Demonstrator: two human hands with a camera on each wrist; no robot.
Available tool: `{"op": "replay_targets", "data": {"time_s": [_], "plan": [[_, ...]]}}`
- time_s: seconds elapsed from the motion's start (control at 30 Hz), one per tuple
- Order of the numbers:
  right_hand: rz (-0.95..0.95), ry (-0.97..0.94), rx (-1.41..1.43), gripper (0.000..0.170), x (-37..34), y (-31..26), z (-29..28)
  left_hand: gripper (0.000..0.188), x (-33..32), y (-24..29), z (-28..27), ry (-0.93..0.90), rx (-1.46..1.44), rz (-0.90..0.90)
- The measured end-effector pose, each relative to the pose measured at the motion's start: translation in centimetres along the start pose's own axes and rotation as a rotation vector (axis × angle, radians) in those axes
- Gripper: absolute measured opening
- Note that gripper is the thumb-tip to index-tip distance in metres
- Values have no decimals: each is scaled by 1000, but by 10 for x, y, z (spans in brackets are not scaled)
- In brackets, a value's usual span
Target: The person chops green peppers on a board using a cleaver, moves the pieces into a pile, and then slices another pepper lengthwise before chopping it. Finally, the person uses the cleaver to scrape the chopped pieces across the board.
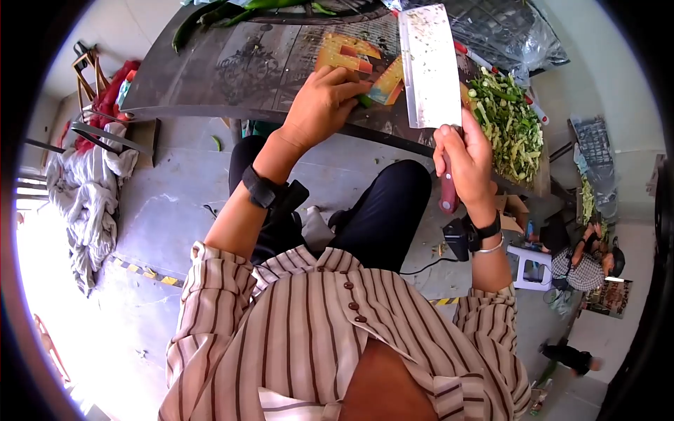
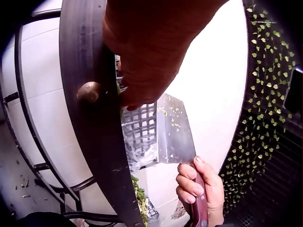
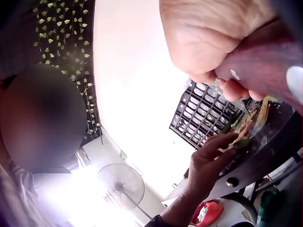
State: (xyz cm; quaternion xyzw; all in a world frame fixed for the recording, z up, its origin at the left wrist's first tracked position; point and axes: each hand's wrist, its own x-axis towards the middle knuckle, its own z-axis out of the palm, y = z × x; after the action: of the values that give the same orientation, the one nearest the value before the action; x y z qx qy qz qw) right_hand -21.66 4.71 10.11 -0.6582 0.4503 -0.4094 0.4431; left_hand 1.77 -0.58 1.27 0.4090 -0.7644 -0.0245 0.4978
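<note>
My right hand (image 1: 465, 158) grips the wooden handle of a cleaver (image 1: 432, 67), its broad blade raised over the table's front edge. Green bits cling to the blade, which also shows in the left wrist view, where the right hand (image 2: 201, 194) has its fingers wrapped round the handle. At the table edge my left hand (image 1: 323, 105) pinches a small green pepper piece (image 3: 242, 143) between thumb and fingers. Under and beyond it lies a worn, coloured patch (image 1: 347, 55) on the dark table (image 1: 274, 67). A heap of chopped green peppers (image 1: 509, 130) lies to the right of the cleaver.
Whole green peppers (image 1: 203, 21) lie at the table's far left. Clear plastic wrap (image 1: 530, 45) covers a dark rack at the back right. A white stool (image 1: 530, 268) and a seated person (image 1: 583, 263) are off to the right. Grey cloth (image 1: 88, 196) hangs at the left.
</note>
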Motion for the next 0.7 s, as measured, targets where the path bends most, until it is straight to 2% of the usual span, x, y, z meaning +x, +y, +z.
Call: {"op": "replay_targets", "data": {"time_s": [0.1,0.27,0.37,0.7], "plan": [[28,-56,-74,13,15,1,4,18,-2,0,-1,-44,-70,-49],[79,-157,-218,20,38,13,11,12,-5,-6,3,-16,-55,-13],[56,-213,-251,23,44,13,16,11,-5,-7,5,51,-55,53],[-39,-358,-454,25,62,4,13,9,-5,-5,7,-3,18,15]]}}
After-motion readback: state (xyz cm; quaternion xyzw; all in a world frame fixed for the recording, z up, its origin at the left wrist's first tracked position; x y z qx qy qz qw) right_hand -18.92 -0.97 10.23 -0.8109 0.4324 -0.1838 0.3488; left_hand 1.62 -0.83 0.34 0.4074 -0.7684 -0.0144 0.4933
